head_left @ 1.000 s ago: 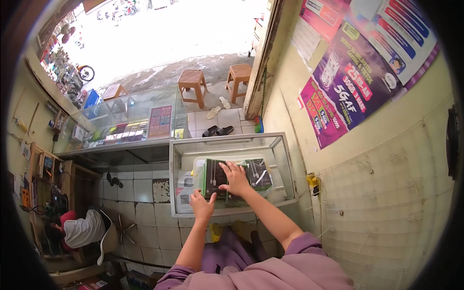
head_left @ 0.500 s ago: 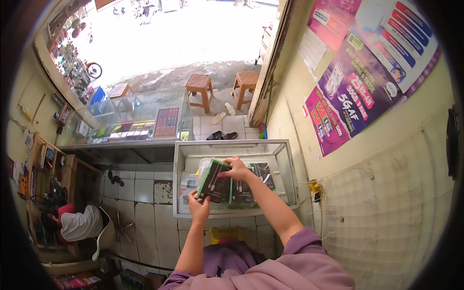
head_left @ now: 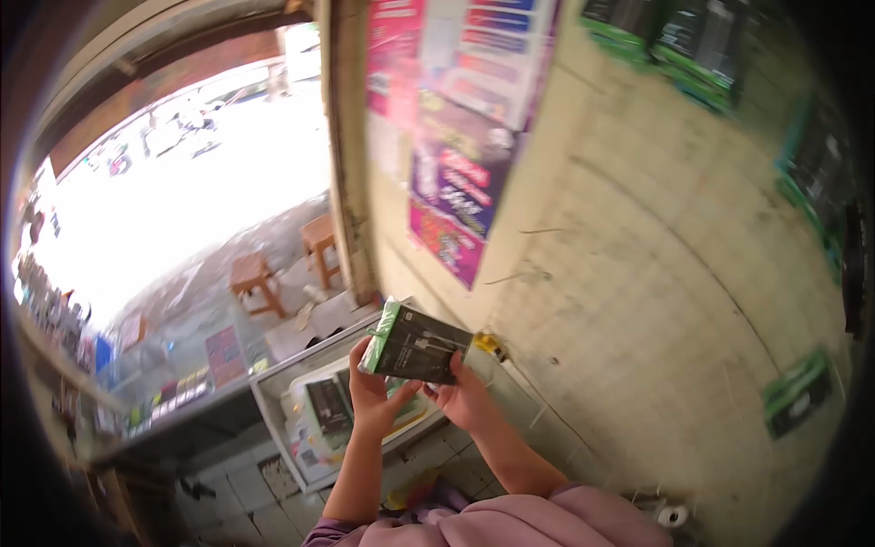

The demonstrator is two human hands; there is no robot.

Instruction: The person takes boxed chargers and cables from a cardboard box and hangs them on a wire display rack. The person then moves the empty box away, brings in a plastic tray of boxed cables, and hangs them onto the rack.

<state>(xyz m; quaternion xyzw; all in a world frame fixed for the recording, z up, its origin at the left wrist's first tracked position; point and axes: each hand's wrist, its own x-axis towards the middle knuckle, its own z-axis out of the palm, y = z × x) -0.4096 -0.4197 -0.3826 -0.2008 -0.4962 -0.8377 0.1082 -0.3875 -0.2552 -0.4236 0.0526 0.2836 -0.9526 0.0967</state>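
Note:
Both hands hold a black-and-green cable box (head_left: 421, 345) above the glass case, its printed face with a white cable picture turned up toward me. My left hand (head_left: 372, 394) grips its left end, thumb along the lower edge. Around the lower right corner close the fingers of my right hand (head_left: 467, 394). I cannot tell whether it is one thick box or several stacked. Below and left, a similar dark box (head_left: 330, 407) lies on the glass case (head_left: 290, 456), partly hidden by my left arm.
Similar green-edged packs (head_left: 702, 55) hang on the wall grid to the right, with another pack (head_left: 797, 392) lower down. A yellow object (head_left: 489, 345) is near the wall beside the case. Posters (head_left: 456, 173) cover the wall by the doorway. Stools (head_left: 257, 281) stand outside the counter.
The cable box has been raised off the glass case and swung right toward the wall. My view has turned right, bringing the hanging packs into sight. My right hand has shifted to its lower edge.

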